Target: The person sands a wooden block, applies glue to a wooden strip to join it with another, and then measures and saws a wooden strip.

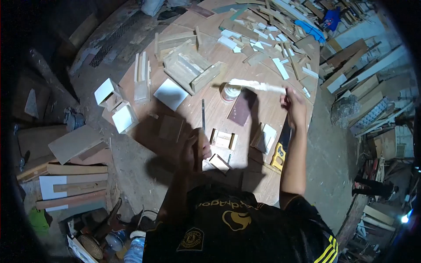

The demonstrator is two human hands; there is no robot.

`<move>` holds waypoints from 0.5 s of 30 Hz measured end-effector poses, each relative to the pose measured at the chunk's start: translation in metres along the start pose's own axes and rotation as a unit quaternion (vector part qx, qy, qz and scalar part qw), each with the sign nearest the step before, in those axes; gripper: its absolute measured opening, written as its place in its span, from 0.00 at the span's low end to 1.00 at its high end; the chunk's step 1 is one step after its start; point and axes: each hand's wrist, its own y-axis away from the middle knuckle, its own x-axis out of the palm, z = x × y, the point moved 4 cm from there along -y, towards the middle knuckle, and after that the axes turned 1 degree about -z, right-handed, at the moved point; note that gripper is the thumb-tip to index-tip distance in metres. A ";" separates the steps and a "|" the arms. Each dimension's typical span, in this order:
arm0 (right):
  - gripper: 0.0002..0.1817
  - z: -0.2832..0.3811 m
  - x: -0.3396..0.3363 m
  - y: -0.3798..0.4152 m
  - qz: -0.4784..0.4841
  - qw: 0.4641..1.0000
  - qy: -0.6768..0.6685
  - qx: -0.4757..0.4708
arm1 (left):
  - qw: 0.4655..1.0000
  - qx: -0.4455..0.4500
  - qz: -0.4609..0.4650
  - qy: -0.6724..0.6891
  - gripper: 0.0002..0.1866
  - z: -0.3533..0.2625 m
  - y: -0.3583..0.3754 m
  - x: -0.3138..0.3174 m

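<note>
My right hand is closed on the end of a stick thickly coated in white paste. The stick's far tip is over a small tub smeared with white. Lower down and in shadow, my left hand grips a piece of wood, seen nearly edge-on. Just right of that hand lie a small wooden block assembly and another small wood piece. A thin dark strip extends above the left hand. A reddish-brown rectangle lies beside the tub.
On the wooden table are a yellow-handled saw under my right forearm, a white-faced block, a white square, wooden frames and white-faced boxes. Offcuts cover the far end. Boards are stacked at left.
</note>
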 end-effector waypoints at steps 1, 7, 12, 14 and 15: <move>0.17 -0.008 -0.013 0.019 0.016 0.997 -0.078 0.026 | 0.999 -0.001 0.021 -0.050 0.15 0.001 -0.001 -0.016; 0.17 -0.067 -0.052 0.145 0.117 0.928 -0.322 0.147 | 0.994 0.019 -0.085 -0.060 0.15 -0.003 0.013 0.012; 0.18 -0.071 -0.054 0.202 0.197 0.915 -0.317 0.155 | 0.993 -0.003 -0.010 -0.115 0.17 0.012 0.010 0.017; 0.18 -0.059 -0.053 0.212 0.219 0.916 -0.299 0.152 | 0.998 0.001 -0.011 -0.069 0.15 0.013 0.013 0.052; 0.20 -0.059 -0.056 0.215 0.244 0.911 -0.306 0.134 | 0.998 -0.008 -0.031 -0.058 0.15 0.015 0.014 0.066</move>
